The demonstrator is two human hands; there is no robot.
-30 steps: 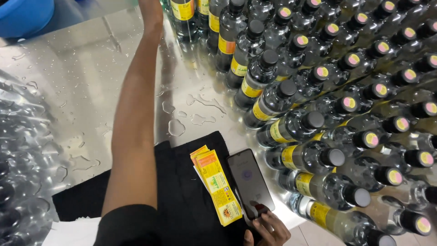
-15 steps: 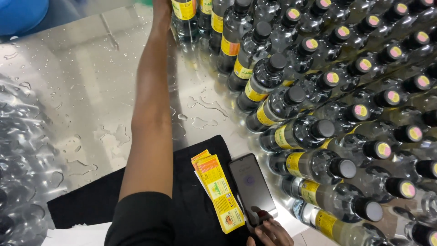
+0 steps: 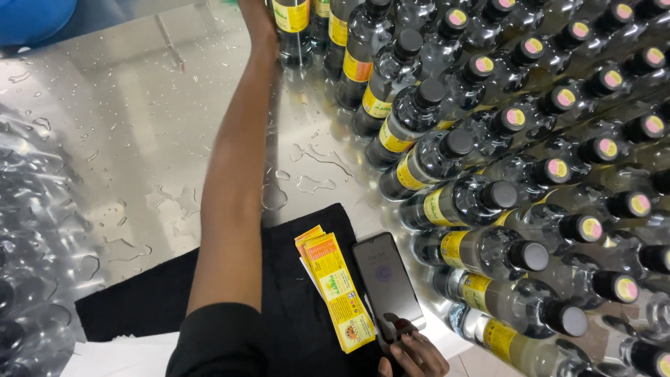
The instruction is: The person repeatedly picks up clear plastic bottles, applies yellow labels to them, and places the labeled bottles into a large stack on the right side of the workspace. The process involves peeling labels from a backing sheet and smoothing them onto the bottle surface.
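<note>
My left arm stretches across the wet steel table, and my left hand [image 3: 257, 19] is at the top edge, against a yellow-labelled bottle [image 3: 294, 31]. The frame cuts off its fingers. My right hand [image 3: 413, 355] is at the bottom edge with its fingertips gripping the near end of a dark phone [image 3: 386, 284]. The phone lies on a black cloth [image 3: 293, 307]. A stack of yellow labels [image 3: 336, 290] sits just left of the phone.
Several rows of clear, black-capped bottles [image 3: 481, 202] with yellow labels fill the right side. Wrapped packs of bottles [image 3: 28, 230] lie at the left. Water drops cover the metal table [image 3: 139, 126]. A blue tub [image 3: 35, 17] is at the top left, and white paper [image 3: 118, 356] at the bottom left.
My left arm has shifted slightly right, and its hand stays at the far bottles. My right hand remains on the phone's near end.
</note>
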